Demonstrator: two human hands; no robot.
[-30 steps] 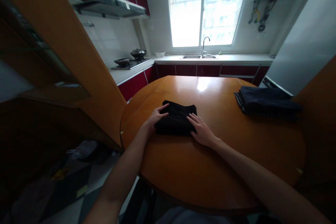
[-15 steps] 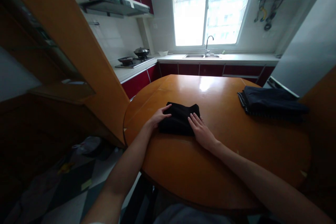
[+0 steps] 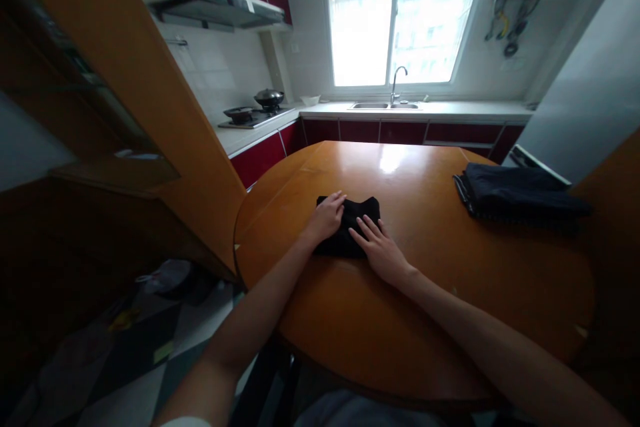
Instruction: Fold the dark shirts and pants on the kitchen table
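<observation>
A black folded piece of cloth [image 3: 353, 248] lies on the wooden table [image 3: 380, 327] in front of me; its exact kind of garment does not show. My left hand [image 3: 327, 219] is over its left part, fingers bent together and closed on the fabric, hiding much of that side. On the right part, my right hand [image 3: 383, 250] rests flat with its fingers spread, pressing the cloth down. The two hands are a short way apart, with black fabric showing between them.
A stack of dark folded clothes [image 3: 515, 190] lies at the table's right side. Beyond the table are a counter with a sink [image 3: 387, 106] and a stove with a pan [image 3: 240, 113] and a lidded wok [image 3: 269, 97]. A wooden cabinet [image 3: 200, 187] stands at the left.
My left hand has moved right and inward over the cloth, and the cloth's left edge has come in with it. The right hand stays nearly in place, its fingers spread wider.
</observation>
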